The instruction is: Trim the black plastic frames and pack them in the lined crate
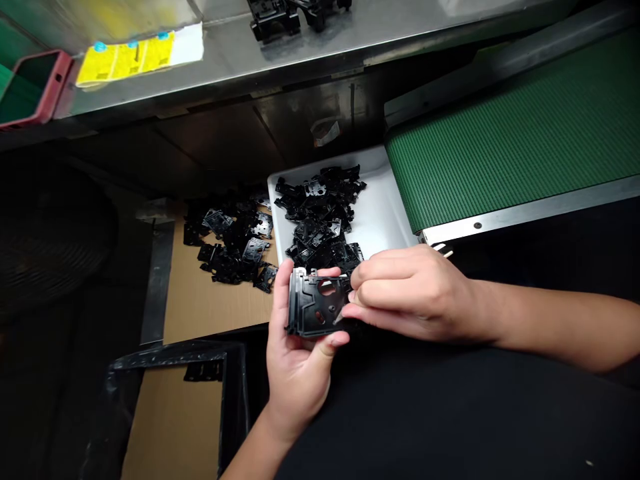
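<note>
My left hand (300,373) is closed around a flat black plastic part (313,310) with a round hole, a smaller slot and ridges along one side. My thumb lies along its lower edge, and my fingers reach behind it and up its left side. Over its right side, my right hand (405,290) pinches a slim pointed tool (339,318). The tip is at the part's face, close to the lower right corner; whether it touches I cannot tell. A pale rear end shows above the knuckles, while the middle is hidden in my fingers.
Behind my hands, a white tray (383,230) holds a heap of black parts (320,217). More parts (235,233) lie on brown cardboard (210,313) to its left. A green conveyor belt (520,147) stands right. A metal shelf (225,67) carries a phone (33,90) and yellow labels (127,60).
</note>
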Demonstrator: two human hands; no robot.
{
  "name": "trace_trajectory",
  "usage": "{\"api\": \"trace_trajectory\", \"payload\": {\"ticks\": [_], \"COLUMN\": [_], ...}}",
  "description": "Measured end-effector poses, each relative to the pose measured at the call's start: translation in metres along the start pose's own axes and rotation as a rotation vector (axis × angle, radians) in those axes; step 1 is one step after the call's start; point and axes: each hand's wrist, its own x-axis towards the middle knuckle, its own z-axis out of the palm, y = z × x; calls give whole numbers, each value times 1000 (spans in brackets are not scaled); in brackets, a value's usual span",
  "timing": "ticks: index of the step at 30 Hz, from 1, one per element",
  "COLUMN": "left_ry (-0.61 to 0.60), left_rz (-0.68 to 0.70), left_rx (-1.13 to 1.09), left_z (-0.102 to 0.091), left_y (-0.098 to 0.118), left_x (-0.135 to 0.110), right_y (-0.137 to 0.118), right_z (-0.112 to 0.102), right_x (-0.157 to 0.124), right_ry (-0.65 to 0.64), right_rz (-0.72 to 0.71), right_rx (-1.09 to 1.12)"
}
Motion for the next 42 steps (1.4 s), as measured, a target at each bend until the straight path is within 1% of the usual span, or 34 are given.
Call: {"api": "trace_trajectory", "payload": {"ticks": [2,4,6,8,9,10,13,14,15,16,19,21,23,26,28,30,31,33,34,36,40,42], "left_ry": [-2,7,9,-24,-45,-65,-89,-79,-73,-76,-133,-179,-205,-260,-291,-327,-345,-364,-363,-344,-258,-210], "left_rz": [5,5,12,14,11,1,-51,-56,-52,-42,-9,18,81,187,234,259,266,282,289,297,256,220], "left_rx": [13,14,-10,-43,-61,-75,-88,-84,-83,-91,-111,-44,74,170,180,178,175,171,171,178,185,171], "left_z": [0,0,0,-2,-3,-5,-10,-11,-12,-12,-11,-13,-16,-21,-24,-26,-26,-26,-26,-26,-23,-21], "left_y": [3,7,11,13,13,13,8,7,5,3,1,1,3,5,5,5,4,3,3,3,6,10], "left_x": [0,1,0,0,-1,-1,2,3,5,8,13,14,14,12,12,11,11,10,10,8,5,3], "right_y": [-2,-2,0,5,8,12,20,21,21,20,14,11,10,11,12,14,15,18,19,22,19,14], "right_z": [1,2,0,-3,-5,-7,-7,-5,-3,1,15,23,26,22,17,12,10,8,8,8,9,10], "right_x": [0,1,4,5,5,4,-3,-5,-8,-11,-16,-17,-18,-20,-19,-18,-17,-14,-13,-14,-24,-30], "right_ry": [8,50,117,164,153,112,-82,-108,-93,-43,156,233,275,264,252,228,200,110,76,76,220,230], "right_rz": [25,52,80,126,154,181,229,248,280,323,420,381,279,138,155,240,266,247,218,188,180,130], "right_rx": [13,68,168,286,353,423,590,623,647,662,684,672,679,742,819,885,903,894,872,820,759,725]}}
